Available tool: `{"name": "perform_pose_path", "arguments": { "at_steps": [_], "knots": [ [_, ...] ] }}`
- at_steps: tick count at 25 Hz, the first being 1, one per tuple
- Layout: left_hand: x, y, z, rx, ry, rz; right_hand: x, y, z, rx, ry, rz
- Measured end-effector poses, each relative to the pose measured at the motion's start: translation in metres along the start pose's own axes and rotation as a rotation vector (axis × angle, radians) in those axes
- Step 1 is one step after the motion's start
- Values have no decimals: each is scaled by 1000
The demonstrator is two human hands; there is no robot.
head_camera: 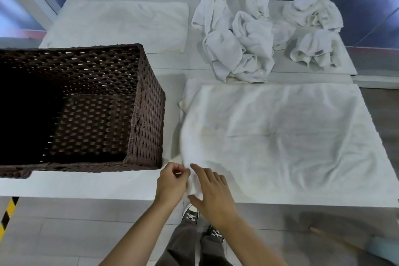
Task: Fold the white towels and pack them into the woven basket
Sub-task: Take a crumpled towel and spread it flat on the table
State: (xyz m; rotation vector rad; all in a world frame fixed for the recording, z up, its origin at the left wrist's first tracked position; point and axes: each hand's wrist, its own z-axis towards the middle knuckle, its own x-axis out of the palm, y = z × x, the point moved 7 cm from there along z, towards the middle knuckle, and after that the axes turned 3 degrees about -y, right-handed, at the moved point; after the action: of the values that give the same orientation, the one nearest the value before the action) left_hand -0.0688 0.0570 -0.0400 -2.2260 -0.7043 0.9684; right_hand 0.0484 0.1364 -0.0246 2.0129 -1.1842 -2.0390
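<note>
A large white towel (280, 136) lies spread flat on the white table, right of the dark brown woven basket (146, 101), which looks empty. At the towel's near left corner my left hand (171, 181) pinches the cloth with curled fingers. My right hand (212, 190) lies beside it with fingers stretched out over the same corner, thumb under the fabric. A heap of crumpled white towels (244, 43) sits at the back middle. Further crumpled towels (313, 30) lie at the back right.
A flat white towel or mat (121, 26) lies at the back left behind the basket. The table's front edge (86, 194) runs just under my hands. Yellow-black tape (8, 211) marks the floor at left. A stick-like handle (336, 239) lies on the floor at lower right.
</note>
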Motion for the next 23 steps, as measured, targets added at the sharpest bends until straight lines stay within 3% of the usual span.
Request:
{"name": "perform_pose_path", "arguments": {
  "at_steps": [5, 10, 13, 17, 20, 23],
  "knots": [
    [-5, -33, -19, -22, 21, -296, -40, 7, 9, 77, -227, 207],
    [39, -51, -8, -500, 343, -602, -93, -9, -8, 241, -274, 462],
    [62, -87, 14, -599, 432, -759, -109, -7, -23, 253, -221, 507],
    [72, -123, 62, -514, 343, -720, -128, -21, -45, 346, -279, 617],
    [75, -125, 122, -361, 182, -669, -146, -38, -62, 465, -374, 688],
    [56, -161, 117, -242, -10, -674, -159, -57, -77, 534, -455, 674]
  ]
}}
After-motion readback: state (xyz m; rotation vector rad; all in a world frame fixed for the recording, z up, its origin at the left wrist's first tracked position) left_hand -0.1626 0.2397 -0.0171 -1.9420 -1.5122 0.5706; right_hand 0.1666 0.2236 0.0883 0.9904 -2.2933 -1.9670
